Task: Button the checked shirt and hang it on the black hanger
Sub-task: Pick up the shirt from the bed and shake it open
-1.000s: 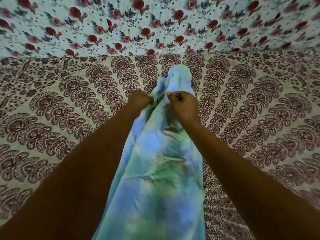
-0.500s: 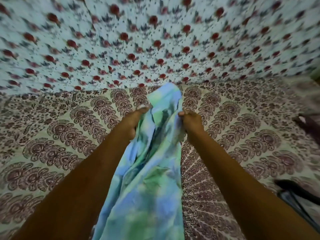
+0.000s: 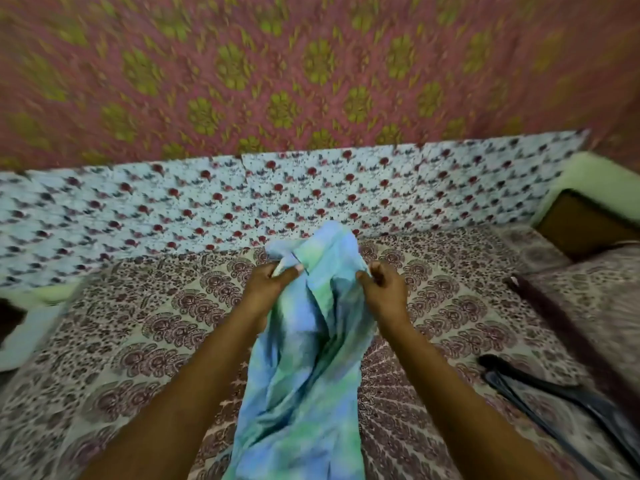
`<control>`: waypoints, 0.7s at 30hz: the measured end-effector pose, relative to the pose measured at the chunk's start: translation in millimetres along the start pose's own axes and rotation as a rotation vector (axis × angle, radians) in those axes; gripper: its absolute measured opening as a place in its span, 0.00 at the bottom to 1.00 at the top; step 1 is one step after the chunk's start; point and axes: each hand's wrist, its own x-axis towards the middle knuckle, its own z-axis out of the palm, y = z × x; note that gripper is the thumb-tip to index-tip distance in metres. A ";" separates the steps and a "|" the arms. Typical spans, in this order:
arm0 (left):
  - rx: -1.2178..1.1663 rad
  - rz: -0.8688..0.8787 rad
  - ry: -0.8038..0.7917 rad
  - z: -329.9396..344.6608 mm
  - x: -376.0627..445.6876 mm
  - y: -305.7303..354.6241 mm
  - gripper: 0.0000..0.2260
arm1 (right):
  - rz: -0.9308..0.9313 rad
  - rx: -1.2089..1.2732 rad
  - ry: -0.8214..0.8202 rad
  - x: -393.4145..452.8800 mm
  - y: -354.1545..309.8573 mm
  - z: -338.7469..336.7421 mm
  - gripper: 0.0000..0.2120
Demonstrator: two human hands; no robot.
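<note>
Your left hand (image 3: 273, 282) and right hand (image 3: 382, 289) both pinch the checked shirt (image 3: 308, 358), its length trailing toward you, while the black hanger (image 3: 554, 393) lies nearer your right.

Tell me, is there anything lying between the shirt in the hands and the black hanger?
Nothing visible: only bare patterned bedsheet separates the shirt from the black hanger, which lies to the right.

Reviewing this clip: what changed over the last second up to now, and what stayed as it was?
The view tilted up, bringing in the pink wall cloth and, at right, the black hanger on the patterned bedsheet. The left hand and right hand moved apart, spreading the top of the checked shirt. Both hands still grip the shirt's upper edge, and it still hangs between the forearms. The hanger lies untouched.
</note>
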 end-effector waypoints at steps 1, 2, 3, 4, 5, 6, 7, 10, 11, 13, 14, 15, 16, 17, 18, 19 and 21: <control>0.003 0.016 -0.002 -2.9 -13.1 11.8 0.04 | -0.042 -0.026 -0.005 -11.6 -16.6 -12.2 0.09; 0.024 0.040 -0.001 -4.9 -24.3 23.3 0.04 | -0.061 -0.035 -0.002 -21.4 -30.9 -23.9 0.12; 0.074 0.088 0.001 -6.9 -39.5 37.9 0.05 | -0.070 -0.024 0.013 -35.3 -48.8 -39.0 0.14; 0.122 0.153 0.009 -8.7 -51.4 49.9 0.07 | -0.068 -0.005 0.032 -46.0 -63.5 -52.3 0.16; 0.200 0.250 0.017 -10.4 -64.7 63.7 0.08 | -0.069 0.013 0.052 -57.5 -79.0 -66.2 0.16; 0.305 0.361 0.031 -13.0 -75.4 77.1 0.09 | -0.073 0.025 0.075 -65.1 -92.6 -77.7 0.15; 0.440 0.465 0.063 -16.9 -86.7 91.0 0.12 | -0.084 0.019 0.096 -72.2 -105.9 -87.8 0.12; 0.689 0.694 0.187 -27.8 -133.3 135.0 0.20 | -0.090 0.030 0.118 -101.8 -150.9 -120.3 0.08; 0.688 0.731 0.224 -28.7 -150.3 151.2 0.21 | -0.089 0.037 0.106 -110.5 -165.4 -129.7 0.08; 0.675 0.782 0.286 -28.5 -188.3 181.0 0.19 | -0.069 0.060 0.045 -132.4 -192.3 -151.3 0.17; 0.653 0.806 0.287 -27.1 -205.8 192.9 0.17 | -0.096 0.072 0.013 -144.1 -205.0 -162.2 0.15; 0.611 0.839 0.273 -26.3 -222.9 204.6 0.15 | -0.154 0.069 -0.007 -157.4 -217.1 -173.1 0.09; 0.562 0.879 0.259 -25.5 -238.5 215.2 0.13 | -0.219 0.052 -0.010 -169.2 -227.4 -183.5 0.06; 0.531 0.918 0.262 -25.7 -251.5 223.7 0.13 | -0.297 0.045 -0.010 -177.8 -235.8 -193.3 0.09; 0.514 0.952 0.280 -26.6 -269.5 231.9 0.15 | -0.374 0.028 -0.019 -192.3 -247.4 -204.7 0.14; 0.501 0.968 0.298 -27.1 -284.6 238.2 0.17 | -0.447 0.012 -0.033 -205.4 -255.9 -214.0 0.18; 0.485 0.986 0.333 -28.7 -314.4 252.9 0.21 | -0.576 -0.037 -0.059 -232.7 -274.2 -233.3 0.22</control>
